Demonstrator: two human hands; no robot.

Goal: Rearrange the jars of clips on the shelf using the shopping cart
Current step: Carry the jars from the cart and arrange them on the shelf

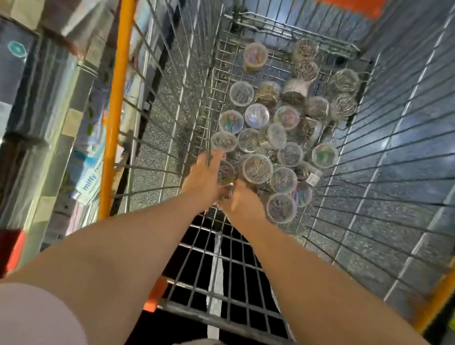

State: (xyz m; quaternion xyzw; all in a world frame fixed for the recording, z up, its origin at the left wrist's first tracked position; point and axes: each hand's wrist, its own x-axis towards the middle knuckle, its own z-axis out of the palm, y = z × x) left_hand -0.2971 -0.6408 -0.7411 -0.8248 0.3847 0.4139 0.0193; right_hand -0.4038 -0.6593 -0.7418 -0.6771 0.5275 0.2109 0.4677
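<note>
Several clear round jars of clips lie heaped on the wire floor of the shopping cart, some upright, some tipped. Both my arms reach down into the cart. My left hand wraps around a jar at the near left of the heap, fingers along its far side. My right hand is pressed against the same jar from the near side, its fingers hidden underneath. A further jar stands just right of my right hand.
The cart has tall wire walls and orange frame posts. A shelf of packaged goods runs along the left, blurred. Grey tiled floor shows through the right wall. The cart's near floor section holds no jars.
</note>
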